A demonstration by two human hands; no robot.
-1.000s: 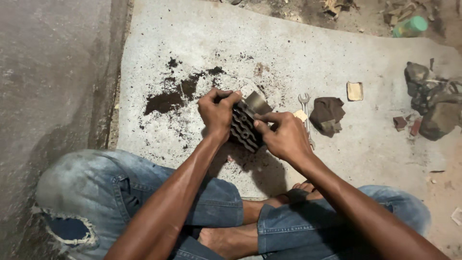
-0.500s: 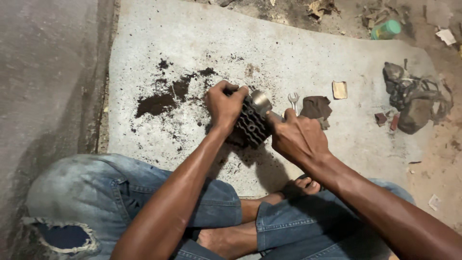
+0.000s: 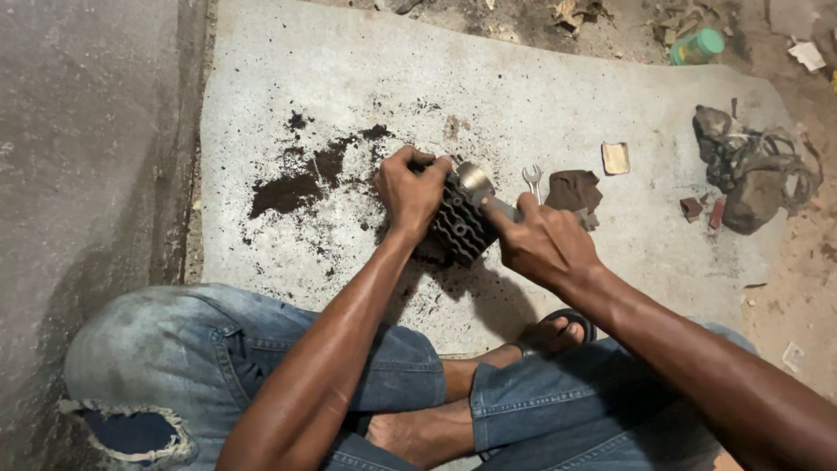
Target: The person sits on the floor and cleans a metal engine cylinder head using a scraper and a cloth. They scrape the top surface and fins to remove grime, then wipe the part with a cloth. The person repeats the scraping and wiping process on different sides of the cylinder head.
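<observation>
While both hands' grip clamps it, the dark finned cylinder (image 3: 455, 222) shows grimy, ribbed metal.

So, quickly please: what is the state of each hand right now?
Left hand: closed, gripping the finned metal cylinder.
Right hand: closed, pressed against the same cylinder; whether it holds anything cannot be told.

The left hand (image 3: 410, 190) grips the left side of a dark finned engine cylinder (image 3: 455, 222), held just above a grey mat (image 3: 540, 96). The right hand (image 3: 545, 244) presses against the cylinder's right side, its fingers (image 3: 506, 212) on the part's pale metal bore end. Left of the cylinder lies a dark oily stain (image 3: 288, 187). Right of it lie an open-end spanner (image 3: 532, 180), a brown rag (image 3: 573, 189) and a tan pad (image 3: 615, 158). Far right of the cylinder sits a heap of grimy parts (image 3: 757, 174); beyond, a green bottle (image 3: 697, 46).
</observation>
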